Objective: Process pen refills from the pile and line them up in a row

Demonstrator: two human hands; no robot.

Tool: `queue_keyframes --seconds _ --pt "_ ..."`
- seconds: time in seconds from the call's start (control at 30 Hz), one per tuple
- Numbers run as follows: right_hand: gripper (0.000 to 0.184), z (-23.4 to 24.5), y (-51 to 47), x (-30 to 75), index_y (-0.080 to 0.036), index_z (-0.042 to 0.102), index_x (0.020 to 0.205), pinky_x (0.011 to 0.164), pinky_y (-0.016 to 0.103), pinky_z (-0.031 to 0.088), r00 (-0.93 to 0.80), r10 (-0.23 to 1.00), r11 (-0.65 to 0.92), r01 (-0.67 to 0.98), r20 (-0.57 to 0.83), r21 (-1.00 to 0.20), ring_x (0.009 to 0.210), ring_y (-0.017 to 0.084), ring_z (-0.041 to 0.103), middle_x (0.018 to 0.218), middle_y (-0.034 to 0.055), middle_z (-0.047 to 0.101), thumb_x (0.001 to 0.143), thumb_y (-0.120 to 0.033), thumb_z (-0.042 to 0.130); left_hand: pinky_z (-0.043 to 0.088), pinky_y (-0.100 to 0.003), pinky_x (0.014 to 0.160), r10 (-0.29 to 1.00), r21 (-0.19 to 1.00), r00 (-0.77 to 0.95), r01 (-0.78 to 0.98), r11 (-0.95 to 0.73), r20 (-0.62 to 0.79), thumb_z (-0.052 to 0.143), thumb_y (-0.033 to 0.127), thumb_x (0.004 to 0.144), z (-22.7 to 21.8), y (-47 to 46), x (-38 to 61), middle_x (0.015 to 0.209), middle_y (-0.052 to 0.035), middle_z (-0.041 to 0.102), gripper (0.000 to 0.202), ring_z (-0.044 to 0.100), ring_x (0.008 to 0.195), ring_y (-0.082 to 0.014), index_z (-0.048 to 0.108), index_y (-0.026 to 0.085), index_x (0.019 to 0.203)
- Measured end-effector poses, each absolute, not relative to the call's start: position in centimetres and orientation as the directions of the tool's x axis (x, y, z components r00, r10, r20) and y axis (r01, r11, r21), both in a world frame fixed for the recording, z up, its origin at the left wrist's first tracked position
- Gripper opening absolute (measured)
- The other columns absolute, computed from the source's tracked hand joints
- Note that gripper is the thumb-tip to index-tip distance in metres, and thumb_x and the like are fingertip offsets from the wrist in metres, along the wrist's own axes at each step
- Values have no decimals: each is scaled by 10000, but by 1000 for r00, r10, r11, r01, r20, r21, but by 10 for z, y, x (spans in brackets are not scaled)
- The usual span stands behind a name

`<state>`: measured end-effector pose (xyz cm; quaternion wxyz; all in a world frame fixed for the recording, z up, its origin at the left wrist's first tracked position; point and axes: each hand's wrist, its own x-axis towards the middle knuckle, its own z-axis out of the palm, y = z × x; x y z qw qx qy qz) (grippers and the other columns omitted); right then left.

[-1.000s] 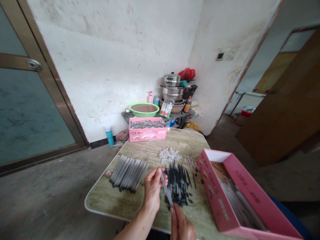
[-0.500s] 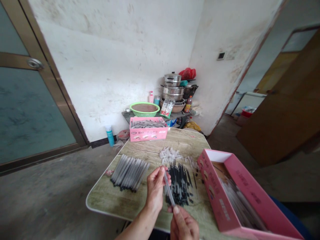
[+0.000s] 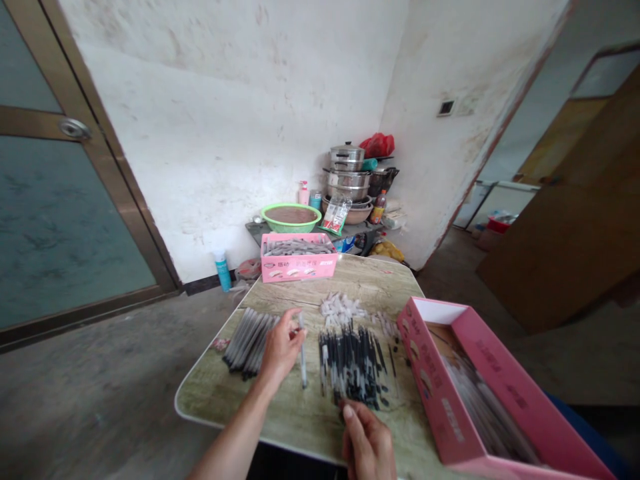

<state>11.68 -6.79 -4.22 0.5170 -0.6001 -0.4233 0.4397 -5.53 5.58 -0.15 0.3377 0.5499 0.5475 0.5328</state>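
Observation:
My left hand (image 3: 284,340) grips the top of a translucent pen (image 3: 303,367), which hangs nearly upright with a dark lower end. Left of it, partly behind my hand, similar capped pens (image 3: 245,340) lie side by side in a row. My right hand (image 3: 367,437) has thumb and forefinger pinched at the near edge of a pile of black pen refills (image 3: 353,360); what is between the fingertips, if anything, is too small to make out. Small black plugs (image 3: 367,397) lie at the near end of that pile. Beyond it sits a heap of whitish caps (image 3: 341,308).
A pink box (image 3: 300,269) full of pens stands at the table's far edge. On the right, a larger pink box (image 3: 435,393) holds clear tubes. Behind the table (image 3: 210,393), a low shelf carries a green basin (image 3: 290,227) and stacked pots (image 3: 347,180).
My left hand has moved left with the pen, toward the row. My right hand has let go of the pen and now pinches at the near edge of the refill pile.

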Motion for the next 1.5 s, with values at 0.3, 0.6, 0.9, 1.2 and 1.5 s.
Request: queue_keyframes --seconds 0.3,0.6,0.9,1.2,1.5 --pt "526 -41 -66 134 -117 641 897 294 165 169 257 949 -178 -32 -180 -983 291 62 276 378 -84 380 723 -610 579 375 -322 885 982 667 -46 739 -90 184 651 69 670 -20 78 -90 1022 -95 663 363 583 1009 -274 685 252 981" --pt "547 -30 -65 162 -113 640 947 284 171 219 285 938 -196 -24 -195 -980 296 72 331 395 -69 434 717 -608 600 418 -354 857 979 808 -57 575 -127 194 660 115 677 -18 81 -79 996 -106 675 302 620 941 -265 701 217 959" --pt "539 -32 -63 187 -103 627 962 291 172 244 362 915 -182 -32 -181 -983 297 77 357 415 -72 446 726 -587 615 512 -361 798 979 892 202 -436 123 -37 672 408 755 -1 74 -53 999 -198 698 440 675 860 -245 651 91 1059" --pt "473 -47 -59 220 -120 685 899 449 250 459 414 906 -128 455 83 -881 462 193 601 519 35 634 791 -545 507 541 -358 751 997 980 76 -194 48 -34 655 427 744 -18 81 -39 945 -149 717 479 688 809 -230 628 102 1094" --pt "386 -51 -41 219 -138 665 1054 676 280 501 341 931 -232 827 129 -512 791 262 717 832 132 753 914 -311 350 531 -340 764 954 860 31 424 -283 299 484 227 828 -53 53 -13 913 -91 731 329 686 816 -216 644 157 1107"
